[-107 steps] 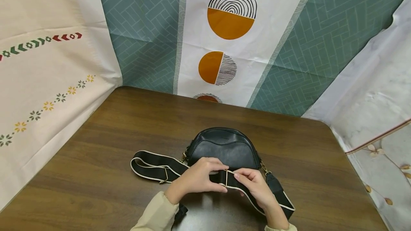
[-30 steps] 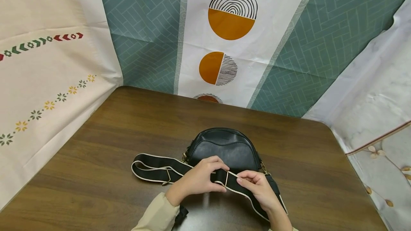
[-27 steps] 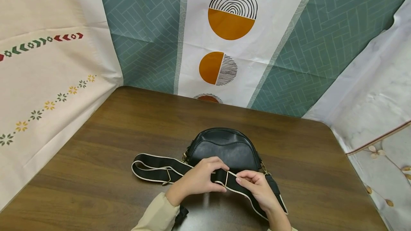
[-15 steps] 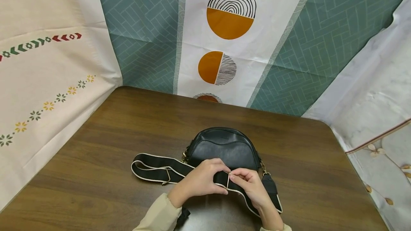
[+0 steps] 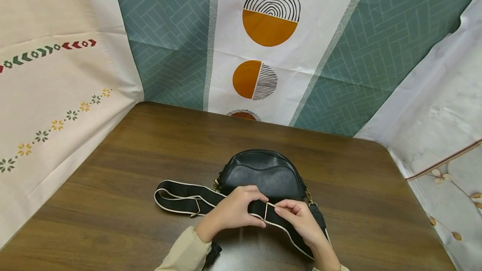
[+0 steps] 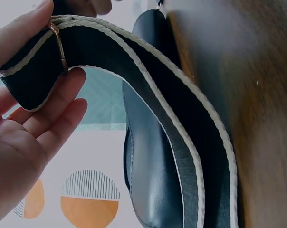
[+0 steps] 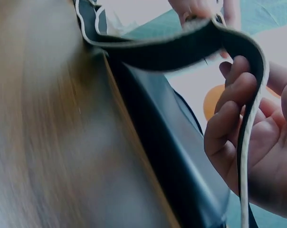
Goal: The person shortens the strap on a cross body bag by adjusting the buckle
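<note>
A black half-round handbag (image 5: 260,177) stands on the table, its wide black strap (image 5: 289,229) with cream edges lying in front of it. My left hand (image 5: 235,209) grips a thin gold-coloured metal slider buckle (image 5: 265,211) on the strap, thumb at the near end and fingers at the far end. In the left wrist view the strap passes through this slider (image 6: 60,47). Just right of it, my right hand (image 5: 303,221) pinches the strap's upper edge between thumb and fingers. The right wrist view shows the strap (image 7: 250,118) running through the curled right fingers (image 7: 229,126).
To the left, the strap's folded loop (image 5: 177,183) lies on the brown wooden table (image 5: 124,204) with a second metal buckle (image 5: 196,206). Gold-coloured clips (image 5: 309,198) join strap and bag. A patterned cloth (image 5: 173,45) hangs behind the table.
The right hand moved in to the slider half a second ago and has since shifted slightly right along the strap. Since the earliest frame, the strap's right-hand loop has drawn inward. The left hand barely moved.
</note>
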Tool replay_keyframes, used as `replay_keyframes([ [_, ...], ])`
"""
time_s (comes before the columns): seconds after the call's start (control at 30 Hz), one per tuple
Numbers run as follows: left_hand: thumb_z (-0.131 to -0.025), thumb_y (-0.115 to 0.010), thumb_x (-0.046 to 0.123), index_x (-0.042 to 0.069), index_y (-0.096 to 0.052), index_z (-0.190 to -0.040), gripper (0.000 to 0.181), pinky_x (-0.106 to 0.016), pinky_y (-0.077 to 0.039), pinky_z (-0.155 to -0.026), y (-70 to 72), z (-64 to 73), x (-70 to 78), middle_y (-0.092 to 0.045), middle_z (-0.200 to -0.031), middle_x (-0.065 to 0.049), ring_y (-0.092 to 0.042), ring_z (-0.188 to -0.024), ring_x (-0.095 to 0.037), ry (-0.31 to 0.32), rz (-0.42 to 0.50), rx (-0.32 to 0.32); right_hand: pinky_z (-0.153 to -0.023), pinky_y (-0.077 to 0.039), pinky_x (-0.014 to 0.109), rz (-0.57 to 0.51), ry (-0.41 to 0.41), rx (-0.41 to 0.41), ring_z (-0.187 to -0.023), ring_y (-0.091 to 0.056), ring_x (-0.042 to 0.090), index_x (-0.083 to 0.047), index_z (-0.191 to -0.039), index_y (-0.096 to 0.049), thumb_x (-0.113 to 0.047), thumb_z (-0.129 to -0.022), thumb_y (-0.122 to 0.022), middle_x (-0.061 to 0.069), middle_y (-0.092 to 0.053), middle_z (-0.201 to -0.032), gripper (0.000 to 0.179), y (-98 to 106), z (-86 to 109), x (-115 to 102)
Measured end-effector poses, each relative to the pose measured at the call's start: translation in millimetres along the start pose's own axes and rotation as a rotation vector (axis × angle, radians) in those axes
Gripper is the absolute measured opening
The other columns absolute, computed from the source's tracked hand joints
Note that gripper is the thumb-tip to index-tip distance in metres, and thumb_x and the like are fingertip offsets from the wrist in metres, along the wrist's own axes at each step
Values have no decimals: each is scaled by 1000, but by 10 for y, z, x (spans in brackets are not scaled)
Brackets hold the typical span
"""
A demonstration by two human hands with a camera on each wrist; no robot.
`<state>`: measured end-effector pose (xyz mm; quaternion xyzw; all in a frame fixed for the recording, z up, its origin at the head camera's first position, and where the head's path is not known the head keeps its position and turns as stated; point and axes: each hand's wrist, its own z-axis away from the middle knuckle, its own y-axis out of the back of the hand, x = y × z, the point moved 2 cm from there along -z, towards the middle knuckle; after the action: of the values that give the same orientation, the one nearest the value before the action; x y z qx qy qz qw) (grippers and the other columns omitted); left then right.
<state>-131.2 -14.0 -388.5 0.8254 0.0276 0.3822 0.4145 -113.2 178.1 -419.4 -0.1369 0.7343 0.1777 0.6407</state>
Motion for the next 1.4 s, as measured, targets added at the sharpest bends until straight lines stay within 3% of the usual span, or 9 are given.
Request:
replay_keyframes([
  [0.23, -63, -81, 26, 4, -66, -99, 45, -15, -41, -75, 34, 12, -18, -58, -88, 3, -54, -83, -6, 4, 0, 9, -61, -47, 20, -5, 30, -29, -70, -58, 6, 19, -92, -55, 5, -86, -51, -3, -65, -82, 16, 115, 90, 5],
  [0.47, -64, -80, 26, 4, -65, -100, 45, -16, -41, -76, 31, 22, -30, -59, -90, 2, -54, -85, -7, 10, 4, 7, -59, -47, 21, -32, 109, -44, -70, -58, 7, 17, -89, -55, 8, -85, -50, 0, -64, -82, 11, 70, 70, 9],
  [0.9, -62, -81, 28, 7, -66, -100, 46, -20, -41, -80, 9, 10, 22, -61, -92, 3, -55, -87, -7, 27, -49, -24, -61, -47, 19, -83, 98, -6, -71, -57, 5, 3, -89, -63, 7, -85, -52, -3, -63, -80, 13, -49, -15, 29],
  [1.03, -60, -81, 30, 10, -66, -98, 45, -20, -42, -77, -8, 5, 46, -61, -92, 5, -56, -86, -6, 20, -88, -19, -64, -46, 19, -69, 80, 19, -72, -56, 4, 9, -86, -60, 5, -85, -53, -5, -62, -80, 8, -114, -60, 36],
  [1.17, -60, -81, 31, 12, -66, -97, 45, -20, -42, -76, -12, 12, 43, -62, -91, 6, -56, -85, -6, 17, -113, -3, -65, -46, 19, -54, 57, 35, -73, -55, 4, 18, -86, -53, 4, -85, -54, -6, -62, -79, 15, -147, -80, 38],
  [1.4, -60, -81, 33, 11, -67, -98, 45, -20, -43, -76, -1, 21, 26, -62, -91, 6, -57, -85, -7, 4, -114, 14, -64, -47, 20, -17, 14, -22, -73, -57, 7, 20, -91, -53, -1, -89, -49, -3, -63, -82, 22, -74, -32, 1],
])
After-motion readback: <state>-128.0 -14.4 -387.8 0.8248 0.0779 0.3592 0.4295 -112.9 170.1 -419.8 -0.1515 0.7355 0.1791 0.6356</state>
